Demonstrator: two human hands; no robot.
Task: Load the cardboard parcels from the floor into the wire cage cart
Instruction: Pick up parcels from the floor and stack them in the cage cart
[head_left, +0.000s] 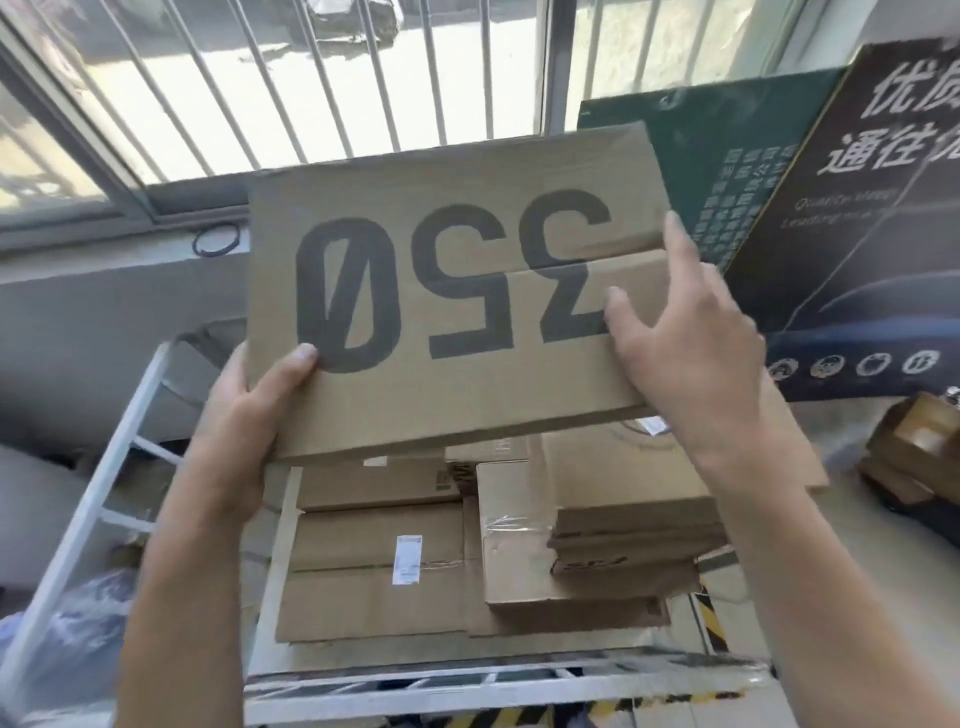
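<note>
Background: a barred window (311, 78) above a grey sill, with printed boards (857, 208) leaning at the right. I see a flat cardboard parcel (457, 291), its "350" print upside down, held in the air over the white wire cage cart (415, 686). The left hand (249, 410) grips its near-left corner, thumb on top. The right hand (685, 353) holds the right edge, thumb on the printed face. Stacked cartons (374, 561) lie in the cart below.
</note>
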